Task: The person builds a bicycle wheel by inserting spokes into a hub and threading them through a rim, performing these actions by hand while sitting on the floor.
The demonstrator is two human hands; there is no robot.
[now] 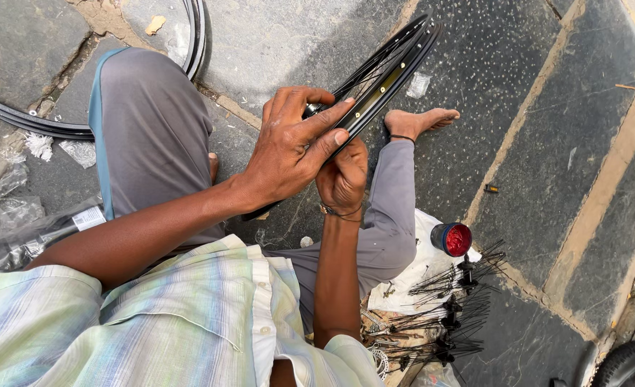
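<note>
I sit on stone paving with a black bicycle rim (pixel 396 64) standing on edge over my lap, thin spokes showing inside it. My left hand (pixel 292 147) lies over the rim's near part, fingers and thumb closed around its edge. Just below it, my right hand (pixel 342 179) is curled tight against the rim's underside; what its fingers pinch is hidden. A thin band circles the right wrist. My bare foot (pixel 421 120) rests on the ground beside the rim.
A small round pot of red grease (pixel 452 239) sits on a white sheet (pixel 414 276), beside bundles of black spokes (pixel 454 315). Another black rim (pixel 16 118) lies at the top left, plastic-wrapped parts (pixel 24 244) at the left, a tyre (pixel 629 362) at the bottom right.
</note>
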